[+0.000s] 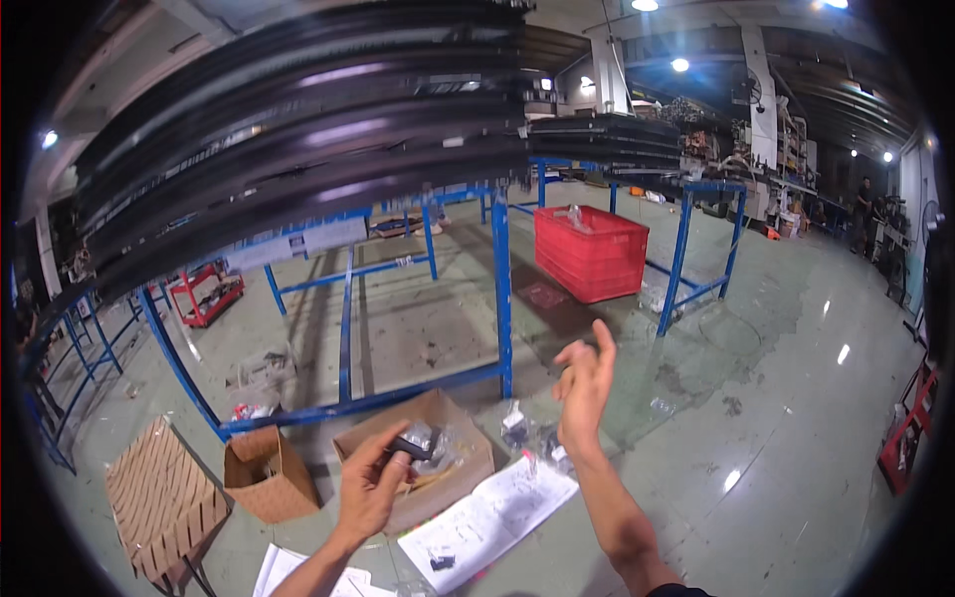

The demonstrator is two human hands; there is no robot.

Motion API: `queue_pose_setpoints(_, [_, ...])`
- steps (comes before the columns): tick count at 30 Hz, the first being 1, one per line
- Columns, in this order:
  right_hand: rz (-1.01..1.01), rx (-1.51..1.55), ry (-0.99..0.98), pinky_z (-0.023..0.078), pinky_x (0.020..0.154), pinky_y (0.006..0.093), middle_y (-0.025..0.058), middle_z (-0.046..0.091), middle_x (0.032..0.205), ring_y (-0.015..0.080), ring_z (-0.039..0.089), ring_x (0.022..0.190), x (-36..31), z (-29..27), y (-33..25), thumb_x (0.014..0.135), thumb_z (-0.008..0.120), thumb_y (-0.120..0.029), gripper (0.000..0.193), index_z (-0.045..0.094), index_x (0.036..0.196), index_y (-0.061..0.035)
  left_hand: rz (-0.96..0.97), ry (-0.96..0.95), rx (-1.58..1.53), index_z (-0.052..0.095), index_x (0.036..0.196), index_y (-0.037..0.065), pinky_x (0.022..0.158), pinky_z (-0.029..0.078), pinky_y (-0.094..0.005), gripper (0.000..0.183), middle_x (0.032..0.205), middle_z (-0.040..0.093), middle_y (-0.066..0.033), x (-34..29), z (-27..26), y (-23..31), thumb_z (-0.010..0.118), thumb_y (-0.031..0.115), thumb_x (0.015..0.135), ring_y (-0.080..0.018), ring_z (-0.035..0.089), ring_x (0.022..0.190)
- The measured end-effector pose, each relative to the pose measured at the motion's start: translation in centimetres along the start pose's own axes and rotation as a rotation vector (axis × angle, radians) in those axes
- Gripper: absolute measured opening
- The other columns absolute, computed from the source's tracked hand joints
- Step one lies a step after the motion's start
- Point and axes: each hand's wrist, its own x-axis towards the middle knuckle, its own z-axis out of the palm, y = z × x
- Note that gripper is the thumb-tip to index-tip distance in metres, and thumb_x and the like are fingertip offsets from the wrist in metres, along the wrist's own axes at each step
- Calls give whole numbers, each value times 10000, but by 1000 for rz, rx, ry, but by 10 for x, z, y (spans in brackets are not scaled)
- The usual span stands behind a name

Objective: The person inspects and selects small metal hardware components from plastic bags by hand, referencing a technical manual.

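My left hand (368, 490) is closed on a small black part (412, 448), bar-like with a bent end, pinched between thumb and fingers; its exact kind I cannot tell. Below it is an open cardboard box (430, 505) with clear plastic bags (456, 453) inside. Raised to the right, my right hand (584, 390) holds nothing, its fingers apart and one pointing up. Printed drawing sheets (502, 509) lie on the floor in front of the box, and small bagged parts (514, 426) lie beside it.
A blue metal frame (504, 298) carries stacked long black profiles (318, 139) ahead of me. A red crate (592, 261) stands beyond it. On the left are a smaller carton (274, 488) and a woven-strap stool (164, 497). A person (863, 211) stands far right.
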Motion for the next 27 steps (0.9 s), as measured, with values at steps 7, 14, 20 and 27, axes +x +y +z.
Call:
queue_pose_setpoints(7, [-114,660,-954,456,774,300,247,556,1191,244,585,982,73,134,-205,919,457,-12,247,657,1063,-19,169,203,-5,439,1297,3,664,497,-224,417,942,529,-53,131,9,158,531,53,893,-90,542,742])
queue_pose_setpoints(14, [63,1092,-1069,457,878,348,309,442,1297,284,550,1068,164,221,-399,970,486,-68,259,676,1145,-82,-157,129,-194,524,1248,3,780,455,-227,328,1007,530,-43,176,21,314,516,143,952,-85,510,875])
queue_pose_setpoints(20, [271,1164,-1345,454,889,419,318,350,1403,343,578,1058,189,259,-482,983,503,-198,314,592,1277,-134,-299,239,-101,526,1249,21,825,424,-240,343,1012,511,-26,163,47,425,575,97,918,-98,499,903])
queue_pose_setpoints(27, [377,-406,-386,415,558,230,75,623,946,95,551,660,132,183,-489,845,638,-24,167,642,1010,-6,-454,352,-264,557,1024,4,694,484,-239,199,1034,545,-57,89,100,469,644,-29,848,-127,560,915])
